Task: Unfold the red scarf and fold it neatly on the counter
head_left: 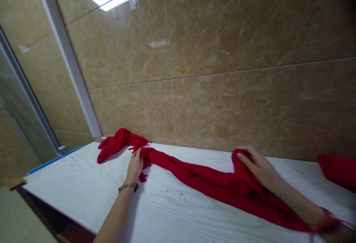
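A long red scarf (191,176) with fringed ends stretches across the white table from left of centre to the lower right. My left hand (136,165) is closed on its fringed left end, close to the tabletop. Further right, my right hand (254,165) grips a raised fold of the same scarf, thumb on top and fingers behind the cloth. Just beyond my left hand lies a second red fringed cloth (118,143), bunched up near the wall. The scarf's right end is hidden beneath and behind my right forearm.
The white wood-grain table (78,183) runs along a tan marble-tiled wall (222,106). Another red cloth (339,170) lies at the right edge. A blue-edged object (55,159) and a small clear item (62,149) stand past the table's left side.
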Demonstrator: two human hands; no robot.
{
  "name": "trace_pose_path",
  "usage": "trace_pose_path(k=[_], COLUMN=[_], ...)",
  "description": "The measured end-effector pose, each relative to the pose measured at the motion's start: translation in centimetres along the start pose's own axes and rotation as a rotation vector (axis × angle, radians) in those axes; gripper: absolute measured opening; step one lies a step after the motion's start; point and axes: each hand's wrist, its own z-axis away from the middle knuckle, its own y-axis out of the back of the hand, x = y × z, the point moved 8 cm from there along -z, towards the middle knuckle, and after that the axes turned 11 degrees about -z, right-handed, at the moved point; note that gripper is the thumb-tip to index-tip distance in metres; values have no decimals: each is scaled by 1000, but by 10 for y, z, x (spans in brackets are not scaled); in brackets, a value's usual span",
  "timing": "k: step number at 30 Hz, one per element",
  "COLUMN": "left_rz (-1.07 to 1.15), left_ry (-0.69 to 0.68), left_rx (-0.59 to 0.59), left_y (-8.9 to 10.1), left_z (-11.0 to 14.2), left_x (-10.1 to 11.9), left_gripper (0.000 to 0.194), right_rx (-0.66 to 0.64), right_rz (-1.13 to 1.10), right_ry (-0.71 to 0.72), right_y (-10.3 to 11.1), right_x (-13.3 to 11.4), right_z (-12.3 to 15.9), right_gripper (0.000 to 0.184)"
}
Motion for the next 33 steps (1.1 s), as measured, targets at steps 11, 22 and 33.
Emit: trace_pose_path(k=[11,22,33], left_rz=[165,60,-116], left_ry=[-277,-255,-450], left_rx=[112,143,121], left_y=[17,25,5], left_z=[5,11,14], left_x=[46,59,80], left_gripper=[57,53,51], right_rx=[-416,-764,-613], right_rz=[-87,517,408], right_ry=[172,-182,129], right_y=[-239,-225,-167], right_x=[-84,23,-14], right_z=[-60,25,-5], right_gripper=[29,62,51])
